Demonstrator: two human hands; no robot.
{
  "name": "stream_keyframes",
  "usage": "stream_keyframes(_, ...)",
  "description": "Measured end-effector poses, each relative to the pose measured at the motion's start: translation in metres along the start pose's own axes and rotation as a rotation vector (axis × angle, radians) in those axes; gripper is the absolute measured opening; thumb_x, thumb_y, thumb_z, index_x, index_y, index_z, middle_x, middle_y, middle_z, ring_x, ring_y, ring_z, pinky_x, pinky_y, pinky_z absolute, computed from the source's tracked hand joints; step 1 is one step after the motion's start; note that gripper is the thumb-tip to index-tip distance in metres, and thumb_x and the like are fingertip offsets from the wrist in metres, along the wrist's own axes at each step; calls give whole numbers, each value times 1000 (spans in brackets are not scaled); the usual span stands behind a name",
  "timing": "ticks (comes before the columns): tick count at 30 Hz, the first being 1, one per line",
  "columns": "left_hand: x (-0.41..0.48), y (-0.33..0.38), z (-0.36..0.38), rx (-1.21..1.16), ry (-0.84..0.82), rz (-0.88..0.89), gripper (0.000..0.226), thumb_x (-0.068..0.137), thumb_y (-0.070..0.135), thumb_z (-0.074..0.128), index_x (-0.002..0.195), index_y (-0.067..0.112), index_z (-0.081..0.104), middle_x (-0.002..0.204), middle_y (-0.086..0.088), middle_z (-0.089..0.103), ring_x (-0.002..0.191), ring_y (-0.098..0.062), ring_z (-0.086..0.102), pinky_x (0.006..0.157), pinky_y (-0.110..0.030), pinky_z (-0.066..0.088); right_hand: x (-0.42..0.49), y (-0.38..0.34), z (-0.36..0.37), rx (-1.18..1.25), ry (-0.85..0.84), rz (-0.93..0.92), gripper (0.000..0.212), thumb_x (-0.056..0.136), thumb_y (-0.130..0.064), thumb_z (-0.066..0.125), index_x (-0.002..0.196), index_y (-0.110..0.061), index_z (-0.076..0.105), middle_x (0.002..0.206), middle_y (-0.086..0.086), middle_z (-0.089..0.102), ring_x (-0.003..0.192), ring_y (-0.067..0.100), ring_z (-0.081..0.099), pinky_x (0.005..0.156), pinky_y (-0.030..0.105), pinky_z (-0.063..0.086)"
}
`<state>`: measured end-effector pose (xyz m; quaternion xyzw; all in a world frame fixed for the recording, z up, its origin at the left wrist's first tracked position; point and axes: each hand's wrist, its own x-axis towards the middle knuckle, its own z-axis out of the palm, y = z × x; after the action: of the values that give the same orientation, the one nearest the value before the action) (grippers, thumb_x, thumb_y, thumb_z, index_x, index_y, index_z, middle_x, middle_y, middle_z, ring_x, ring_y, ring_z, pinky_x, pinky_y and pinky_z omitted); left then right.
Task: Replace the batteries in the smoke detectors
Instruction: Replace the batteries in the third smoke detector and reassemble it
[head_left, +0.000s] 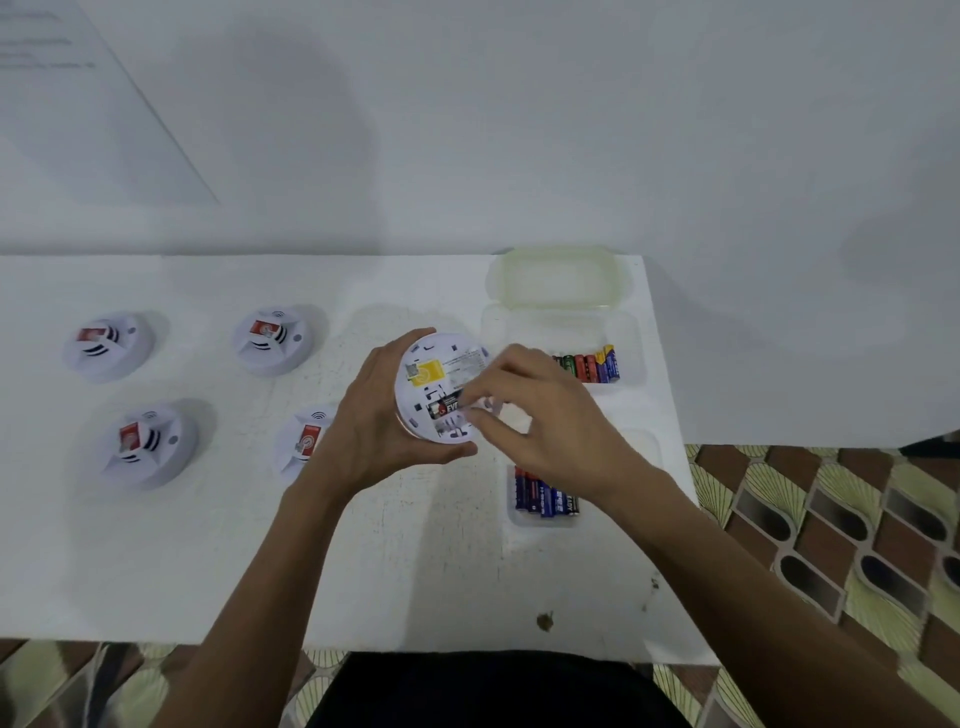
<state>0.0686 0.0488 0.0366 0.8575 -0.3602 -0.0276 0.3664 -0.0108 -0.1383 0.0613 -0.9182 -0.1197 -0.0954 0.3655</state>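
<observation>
left hand (384, 410) gripping upturned white smoke detector (436, 387), yellow label, right hand (540, 410) fingers pinching its battery (445, 408)

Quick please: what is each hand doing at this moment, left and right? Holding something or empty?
Left hand: closed around the smoke detector, holding it back side up.
Right hand: fingers pinched at the battery in the detector's compartment.

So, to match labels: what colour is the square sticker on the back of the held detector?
Yellow, on the held detector's white back; clearest in the head view.
</observation>
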Motion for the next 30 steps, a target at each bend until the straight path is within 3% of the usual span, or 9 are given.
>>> stream_keyframes(3, 1, 8, -4, -124, -63, -80, 77, 58, 88, 51, 125, 72, 17, 131, 50, 27, 121, 23, 27, 105, -19, 24, 19, -4, 1, -150, -93, -162, 13, 89, -21, 64, 100, -21, 71, 96, 2, 54, 85, 17, 47, 70, 30, 43)
stream_keyframes(7, -1, 9, -7, -94, -27, -189, 107, 46, 57, 84, 137, 33, 33, 131, 6, 51, 118, -13, 51, 99, -35, 45, 35, -5, -7, -246, -209, -290, 15, 89, -21, 60, 101, -23, 70, 95, 5, 50, 79, 21, 46, 68, 36, 43)
stream_keyframes(9, 0, 11, -13, -119, -72, -194, 124, 39, 70, 79, 143, 24, 29, 136, 3, 47, 118, -13, 50, 101, -38, 43, 40, -6, -11, -287, -259, -346, 14, 90, -20, 59, 100, -24, 69, 96, 6, 50, 78, 21, 46, 66, 37, 43)
stream_keyframes(13, 5, 14, -15, -324, -268, -339, 150, 11, 102, 37, 129, 15, 1, 128, 8, 19, 120, -5, 25, 99, -3, 20, 45, -8, -18, -350, -340, -403, 14, 91, -20, 56, 100, -27, 64, 97, 5, 48, 76, 16, 40, 62, 31, 33)
stream_keyframes(20, -4, 0, 3, -363, -151, -333, 126, 24, 101, 42, 121, 23, 22, 125, 8, 31, 118, -15, 34, 91, 4, 23, 49, -9, -22, -389, -438, -490, 22, 83, -22, 60, 104, -29, 58, 99, 4, 46, 73, 16, 37, 51, 29, 33)
stream_keyframes(23, -5, -2, -1, -464, -194, -323, 159, 14, 100, 44, 135, -2, 20, 141, -18, 33, 122, -21, 34, 88, 5, 24, 45, -7, -23, -309, -372, -514, 13, 85, -17, 61, 97, -20, 58, 93, 3, 50, 72, 13, 34, 53, 28, 35)
stream_keyframes(25, 5, 3, -1, -459, -158, -365, 148, 17, 100, 47, 138, 16, 26, 143, 13, 40, 124, 0, 38, 98, -6, 28, 40, -6, -27, -221, -308, -462, 8, 87, -13, 61, 95, -14, 59, 92, 1, 52, 73, 14, 39, 58, 29, 39)
stream_keyframes(27, 3, 10, -3, -312, -116, -242, 99, 39, 99, 46, 129, 63, 26, 124, 47, 38, 116, 25, 31, 101, -2, 21, 32, -6, -31, -75, -220, -336, 7, 88, -11, 63, 95, -12, 60, 90, -1, 55, 76, 17, 49, 63, 33, 45)
stream_keyframes(30, -1, 10, -3, -138, -31, -114, 83, 61, 86, 53, 134, 58, 24, 133, 39, 30, 122, 19, 30, 102, -2, 20, 14, -7, -39, 232, -65, -87, 12, 88, -10, 70, 93, -13, 60, 87, -6, 62, 80, 15, 61, 71, 34, 55)
